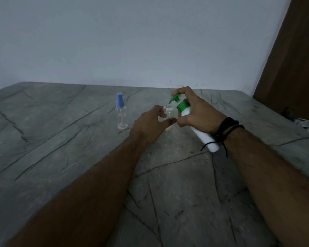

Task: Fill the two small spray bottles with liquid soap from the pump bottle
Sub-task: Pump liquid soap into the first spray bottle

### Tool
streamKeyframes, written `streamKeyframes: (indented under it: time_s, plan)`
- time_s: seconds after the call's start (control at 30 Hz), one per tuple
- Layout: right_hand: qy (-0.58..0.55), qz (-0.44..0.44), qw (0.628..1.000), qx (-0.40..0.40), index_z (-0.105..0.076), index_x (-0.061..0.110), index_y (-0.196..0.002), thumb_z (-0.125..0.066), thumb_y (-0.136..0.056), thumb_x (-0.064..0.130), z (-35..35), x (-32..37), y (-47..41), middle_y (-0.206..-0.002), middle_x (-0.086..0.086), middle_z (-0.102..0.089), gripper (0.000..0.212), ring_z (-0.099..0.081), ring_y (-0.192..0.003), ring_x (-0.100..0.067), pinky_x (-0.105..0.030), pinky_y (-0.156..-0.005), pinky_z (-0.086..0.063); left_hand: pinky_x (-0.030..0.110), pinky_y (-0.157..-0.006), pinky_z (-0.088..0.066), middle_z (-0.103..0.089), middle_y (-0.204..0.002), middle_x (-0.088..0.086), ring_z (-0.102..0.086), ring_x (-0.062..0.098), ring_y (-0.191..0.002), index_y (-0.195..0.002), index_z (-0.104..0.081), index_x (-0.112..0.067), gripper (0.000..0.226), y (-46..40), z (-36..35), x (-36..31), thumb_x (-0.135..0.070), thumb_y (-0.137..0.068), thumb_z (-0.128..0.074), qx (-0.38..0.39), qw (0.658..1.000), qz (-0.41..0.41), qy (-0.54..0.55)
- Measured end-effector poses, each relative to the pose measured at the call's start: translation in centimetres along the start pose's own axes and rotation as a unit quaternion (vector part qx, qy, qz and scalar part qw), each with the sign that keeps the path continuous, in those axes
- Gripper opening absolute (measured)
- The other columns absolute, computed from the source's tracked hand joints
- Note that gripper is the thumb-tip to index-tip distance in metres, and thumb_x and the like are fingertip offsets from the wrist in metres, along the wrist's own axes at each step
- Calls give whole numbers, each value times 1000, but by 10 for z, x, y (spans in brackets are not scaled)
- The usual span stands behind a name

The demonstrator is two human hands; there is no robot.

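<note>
A small clear spray bottle [169, 113] stands uncapped on the grey stone table [61, 139]. My left hand [150, 123] holds it between thumb and fingers. My right hand [194, 111] grips a white pump bottle [203, 136] with a green pump head [177, 100], tilted so its nozzle points into the open neck. A finger of that hand rests on top of the pump. A second clear spray bottle [122, 113] with a blue sprayer cap stands upright to the left, apart from both hands.
A pale wall rises behind the table's far edge. A brown wooden panel [292, 59] stands at the right. Some crumpled cloth or packaging [307, 123] lies at the table's right edge.
</note>
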State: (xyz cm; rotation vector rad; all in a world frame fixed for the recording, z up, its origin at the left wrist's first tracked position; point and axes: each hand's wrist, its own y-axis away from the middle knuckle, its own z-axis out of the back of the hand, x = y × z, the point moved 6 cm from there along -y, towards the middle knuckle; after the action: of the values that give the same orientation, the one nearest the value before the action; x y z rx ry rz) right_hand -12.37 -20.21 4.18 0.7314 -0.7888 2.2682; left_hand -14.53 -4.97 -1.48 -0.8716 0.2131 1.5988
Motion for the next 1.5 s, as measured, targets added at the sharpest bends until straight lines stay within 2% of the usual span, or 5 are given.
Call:
streamKeyframes:
  time_s: [0.23, 0.47, 0.67, 1.03, 1.5]
  plan:
    - [1, -3, 1000, 0, -43, 29, -130, -72, -70, -2, 1, 0, -1, -92, 4, -62, 74, -61, -72, -15, -26, -61, -49, 41, -91, -53, -64, -121, -10, -62, 12, -103, -128, -52, -28, 59, 1, 2, 0, -63, -81, -64, -4, 1000, -1, 4]
    - [-3, 5, 1000, 1, -42, 33, -132, -74, -65, 6, -1, -1, 0, -103, -1, -65, 79, -66, -82, -24, -37, -71, -56, 40, -92, -53, -63, -123, -9, -62, 13, -104, -130, -51, -27, 61, 2, 2, -2, -62, -82, -64, -3, 1000, -1, 3]
    - [-5, -1, 1000, -4, -43, 27, -130, -71, -71, -3, 2, 0, 0, -90, 4, -61, 73, -61, -74, -17, -30, -66, -51, 41, -94, -52, -63, -127, -6, -61, 15, -107, -132, -50, -26, 62, 2, 1, -3, -61, -83, -64, 1, 1000, -1, -6]
    - [3, -5, 1000, 1, -43, 28, -130, -71, -70, -3, 1, 1, 0, -87, 5, -61, 73, -60, -69, -14, -27, -61, -50, 40, -95, -52, -63, -128, -8, -61, 14, -108, -133, -50, -28, 62, 1, 0, -4, -61, -83, -62, 5, 1000, -1, -15]
    - [-5, -6, 1000, -5, -43, 28, -129, -72, -69, -3, 3, -1, 1, -88, 0, -61, 73, -60, -73, -19, -38, -68, -53, 42, -94, -52, -63, -124, -11, -61, 13, -107, -134, -47, -30, 64, 3, -2, -3, -61, -80, -62, 6, 1000, -2, 2]
